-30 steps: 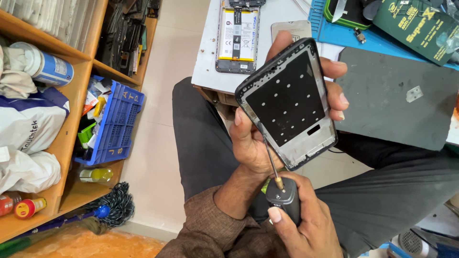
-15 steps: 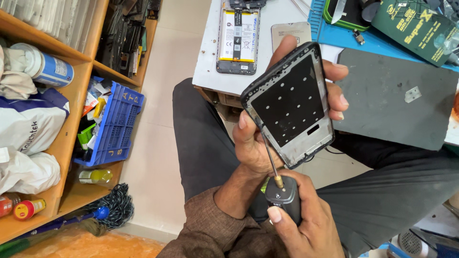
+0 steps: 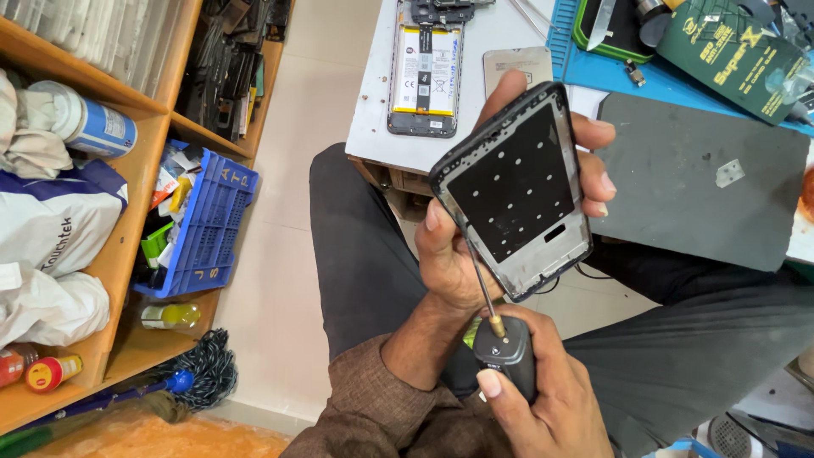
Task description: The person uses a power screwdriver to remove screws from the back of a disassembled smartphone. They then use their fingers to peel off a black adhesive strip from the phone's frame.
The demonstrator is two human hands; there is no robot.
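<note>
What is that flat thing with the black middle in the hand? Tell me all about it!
It is a phone frame, a thin rectangle with a grey, metal-looking rim and rounded corners. A black sheet dotted with small holes covers its middle, with a small slot cut near the lower end. It is tilted, held above the lap by the left hand, whose fingers wrap its edges. The thin shaft of the screwdriver touches its lower left edge.

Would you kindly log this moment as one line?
left hand: holds phone frame | right hand: grips electric screwdriver, bit at frame edge

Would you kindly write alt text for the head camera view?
The left hand holds a phone frame while the right hand works a screwdriver at its edge. An opened phone lies on the white table.
</note>
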